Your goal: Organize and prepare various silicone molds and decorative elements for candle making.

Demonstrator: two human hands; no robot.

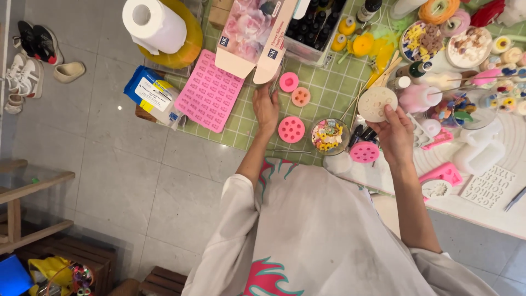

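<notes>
My right hand (395,134) holds a round cream mould disc (375,103) by its lower edge, above the table's crowded right half. My left hand (266,108) reaches up to the open end of a carton with a pink flower print (246,33). Its fingertips meet the flap's lower edge, and the back of the hand hides whether they grip it. Round pink silicone moulds (289,82) (300,96) (291,129) lie just right of that hand. A glass bowl of small colourful flower pieces (327,136) stands between my two hands.
A green grid cutting mat (329,82) covers the table. On it lie a pink rectangular mould sheet (210,90), a blue and yellow packet (150,93) and a paper roll (154,24). Bottles, jars and white moulds (482,156) crowd the right. Shoes (33,55) sit on the floor.
</notes>
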